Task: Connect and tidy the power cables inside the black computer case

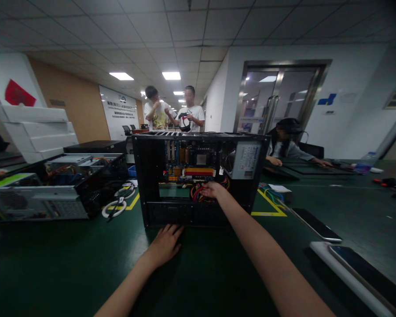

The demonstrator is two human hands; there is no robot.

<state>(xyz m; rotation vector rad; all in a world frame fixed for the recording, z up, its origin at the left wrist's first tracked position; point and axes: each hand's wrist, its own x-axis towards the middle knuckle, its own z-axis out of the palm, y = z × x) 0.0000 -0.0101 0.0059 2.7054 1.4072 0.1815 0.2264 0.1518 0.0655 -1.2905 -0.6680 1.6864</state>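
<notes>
An open black computer case [148, 176] stands upright on the green table. Inside it are a motherboard [188, 156], a power supply [246, 160] at the upper right and a bundle of coloured cables [196, 192] low in the middle. My right hand [211, 189] reaches into the case with its fingers at this bundle; they look pinched on the cables. Flat on the table at the case's lower front edge lies my left hand [166, 241], its fingers spread and nothing in it.
Another open computer case [53, 198] lies left, with white coiled cables [115, 208] beside it. Yellow tape [269, 214] marks the green table [198, 273]. At right are black panels [317, 223] and a bottle [366, 163]. A person [287, 143] sits behind; two people stand further back.
</notes>
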